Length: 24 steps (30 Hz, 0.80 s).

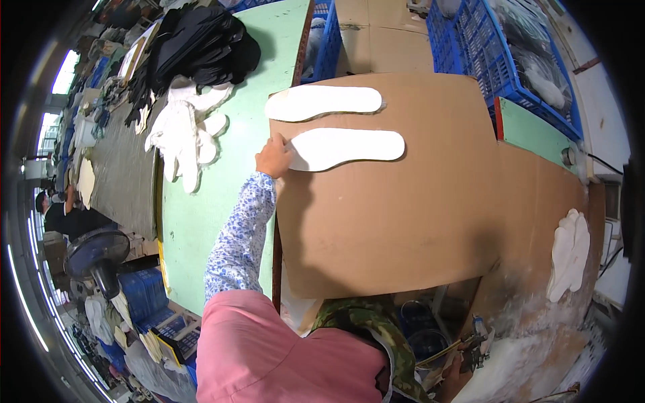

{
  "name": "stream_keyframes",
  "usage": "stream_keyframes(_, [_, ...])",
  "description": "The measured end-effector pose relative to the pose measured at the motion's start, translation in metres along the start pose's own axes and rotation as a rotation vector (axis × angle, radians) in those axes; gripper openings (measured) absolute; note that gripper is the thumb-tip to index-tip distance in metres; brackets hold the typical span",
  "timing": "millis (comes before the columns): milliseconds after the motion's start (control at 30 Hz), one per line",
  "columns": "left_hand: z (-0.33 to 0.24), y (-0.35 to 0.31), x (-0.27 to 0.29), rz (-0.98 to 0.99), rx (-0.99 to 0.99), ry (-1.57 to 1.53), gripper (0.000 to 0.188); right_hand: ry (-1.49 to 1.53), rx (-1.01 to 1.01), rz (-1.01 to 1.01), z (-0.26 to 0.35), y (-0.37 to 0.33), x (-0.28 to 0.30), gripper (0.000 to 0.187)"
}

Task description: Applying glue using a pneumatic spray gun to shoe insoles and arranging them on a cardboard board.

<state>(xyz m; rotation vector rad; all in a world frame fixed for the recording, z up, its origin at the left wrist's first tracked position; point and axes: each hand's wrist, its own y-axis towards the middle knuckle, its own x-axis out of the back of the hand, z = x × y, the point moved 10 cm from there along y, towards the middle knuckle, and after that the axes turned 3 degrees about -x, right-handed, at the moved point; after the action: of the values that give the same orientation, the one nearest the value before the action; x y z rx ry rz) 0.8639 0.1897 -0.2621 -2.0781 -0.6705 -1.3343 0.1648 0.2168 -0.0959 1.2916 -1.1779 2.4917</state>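
Left hand: reached well forward in its flowered sleeve; fingers bent, touching the left end of the nearer sole-shaped piece; whether they pinch it or merely press it down, I cannot tell from here
Nearer sole-shaped piece: white, flat on the cardboard sheet, lying crosswise with its left end under the fingers
Farther sole-shaped piece: white as well, just beyond the nearer one and roughly parallel to it, a narrow gap between; its left end comes right up to the sheet's edge
Right hand: low by the person's right side, partly hidden; closed round the spray gun, as far as I can see
Right-hand bench: brown; a pair of white pieces lies on it side by side, well apart from the other two; white residue is spread over its near part
Green table: on the person's left, edge against the sheet; a loose heap of white pieces sits on it, with a black pile beyond
Round about: blue crates ahead to the right, filled with bagged goods; a dark fan off to the left, near a co-worker in dark clothes
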Motion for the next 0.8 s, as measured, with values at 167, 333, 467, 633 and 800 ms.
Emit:
stream_keyframes(167, [0.017,0.007,0.012,-0.195,0.004,-0.43,0.016,-0.003,0.167,-0.011,0.014,0.004,0.0,0.046])
stream_keyframes(333, [0.054,0.029,0.036,-0.302,0.077,-0.428,0.017,0.416,0.138,0.053,-0.008,0.018,-0.009,0.025])
stream_keyframes(467, [0.055,0.023,0.035,-0.306,0.085,-0.231,0.025,0.403,0.167,0.007,-0.024,0.025,-0.004,0.021])
stream_keyframes(633, [0.046,-0.001,0.038,-0.482,0.106,-0.361,0.03,0.382,0.122,0.049,-0.044,0.026,-0.002,0.022])
stream_keyframes(800, [0.027,0.004,0.047,-0.528,0.006,-0.234,0.02,0.408,0.139,0.012,-0.06,0.028,0.005,0.024])
